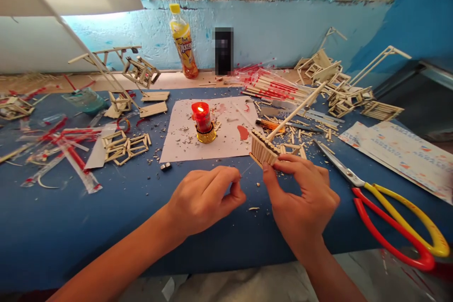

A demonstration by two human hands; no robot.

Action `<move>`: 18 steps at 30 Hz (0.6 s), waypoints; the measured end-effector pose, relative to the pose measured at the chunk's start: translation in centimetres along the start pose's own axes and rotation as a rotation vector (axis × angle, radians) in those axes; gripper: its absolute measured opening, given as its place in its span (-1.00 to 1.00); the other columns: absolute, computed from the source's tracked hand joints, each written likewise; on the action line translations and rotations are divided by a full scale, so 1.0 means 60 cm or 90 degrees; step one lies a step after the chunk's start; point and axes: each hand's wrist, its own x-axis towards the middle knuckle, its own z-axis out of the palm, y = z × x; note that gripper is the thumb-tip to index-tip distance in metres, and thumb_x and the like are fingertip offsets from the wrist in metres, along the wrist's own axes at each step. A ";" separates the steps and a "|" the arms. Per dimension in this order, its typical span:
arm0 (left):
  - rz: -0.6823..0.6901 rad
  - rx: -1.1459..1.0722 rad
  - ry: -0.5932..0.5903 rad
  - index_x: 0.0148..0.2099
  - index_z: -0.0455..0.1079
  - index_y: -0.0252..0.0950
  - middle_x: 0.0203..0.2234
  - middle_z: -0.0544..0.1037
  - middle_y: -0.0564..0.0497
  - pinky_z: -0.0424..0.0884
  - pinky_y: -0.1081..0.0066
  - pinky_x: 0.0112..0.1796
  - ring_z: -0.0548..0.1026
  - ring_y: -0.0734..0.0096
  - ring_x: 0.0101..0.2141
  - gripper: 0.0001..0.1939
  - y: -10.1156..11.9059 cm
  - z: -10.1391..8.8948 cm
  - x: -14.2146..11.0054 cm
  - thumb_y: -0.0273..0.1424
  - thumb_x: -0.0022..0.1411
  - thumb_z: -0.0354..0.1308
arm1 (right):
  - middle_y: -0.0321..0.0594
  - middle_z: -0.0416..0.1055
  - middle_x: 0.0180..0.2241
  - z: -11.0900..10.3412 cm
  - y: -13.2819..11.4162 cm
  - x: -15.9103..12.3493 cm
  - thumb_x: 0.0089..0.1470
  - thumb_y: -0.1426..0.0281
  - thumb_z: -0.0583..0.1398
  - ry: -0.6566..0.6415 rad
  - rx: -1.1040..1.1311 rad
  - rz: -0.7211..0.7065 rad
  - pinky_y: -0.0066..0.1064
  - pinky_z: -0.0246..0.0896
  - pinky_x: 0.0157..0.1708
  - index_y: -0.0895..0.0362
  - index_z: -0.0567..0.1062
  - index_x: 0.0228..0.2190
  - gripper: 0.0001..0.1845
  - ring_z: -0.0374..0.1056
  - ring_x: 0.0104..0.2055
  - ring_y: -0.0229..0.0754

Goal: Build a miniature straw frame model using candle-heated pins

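My right hand (300,198) pinches a small panel of glued wooden sticks (262,148) with a long stick (295,112) running up and right from it. My left hand (207,198) is closed in a pinch just left of the panel, and a thin thread of glue seems to stretch from its fingertips toward the panel. Both hands hover over the blue table cover (106,217). A lit red candle (202,120) stands on a white paper sheet (184,139) just beyond my hands.
Red-and-yellow scissors (389,217) lie at the right. Stick frames (125,145) and wrappers (71,155) lie left, a bundle of sticks (272,86) and more frames (348,94) at the back right. An orange drink bottle (183,42) stands by the wall.
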 end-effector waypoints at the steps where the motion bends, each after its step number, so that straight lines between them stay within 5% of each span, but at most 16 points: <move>1: -0.004 0.000 -0.010 -0.25 0.39 -0.26 -0.48 0.65 0.20 0.43 0.55 -0.43 0.57 0.59 -0.56 -0.84 0.000 -0.003 -0.003 -0.62 0.18 0.13 | -0.29 0.61 -0.42 0.000 0.001 0.002 0.06 0.45 0.39 -0.003 -0.007 0.005 -0.21 0.31 -0.13 0.09 0.55 -0.41 -0.89 0.58 -0.25 -0.06; 7: -0.070 -0.015 -0.165 -0.26 0.41 -0.25 -0.47 0.59 0.17 0.40 0.51 -0.48 0.52 0.54 -0.56 -0.89 -0.011 -0.022 0.011 -0.57 0.23 0.15 | -0.23 0.57 -0.45 0.002 0.002 0.000 0.13 0.44 0.35 -0.057 0.009 0.009 -0.27 0.31 -0.25 0.12 0.59 -0.36 -0.96 0.47 -0.30 -0.09; 10: -0.170 -0.051 -0.248 -0.11 0.38 -0.25 -0.23 0.60 0.03 0.49 0.40 -0.28 0.59 0.36 -0.31 -0.84 -0.013 -0.030 0.043 -0.40 0.27 0.23 | -0.27 0.57 -0.46 0.003 0.001 -0.006 0.17 0.48 0.33 -0.097 0.044 -0.005 -0.37 0.30 -0.34 0.13 0.60 -0.29 -0.96 0.46 -0.43 -0.20; 13: -0.299 -0.169 -0.289 0.08 0.31 -0.27 -0.01 0.55 -0.11 0.44 0.21 0.00 0.53 0.15 0.00 -0.63 -0.006 -0.029 0.069 -0.29 0.28 0.23 | -0.24 0.63 -0.38 0.001 0.001 -0.012 0.19 0.52 0.30 -0.114 0.055 -0.048 -0.39 0.31 -0.30 0.13 0.59 -0.24 -0.91 0.53 -0.37 -0.19; 18: -0.433 -0.378 -0.306 0.02 0.46 -0.19 -0.07 0.62 -0.02 0.43 0.23 0.00 0.55 0.16 -0.04 -0.66 0.018 -0.011 0.069 -0.11 0.33 0.18 | -0.20 0.65 -0.35 -0.003 -0.001 -0.012 0.27 0.50 0.24 -0.117 0.017 -0.117 -0.35 0.23 -0.32 0.18 0.58 -0.19 -0.90 0.53 -0.36 -0.16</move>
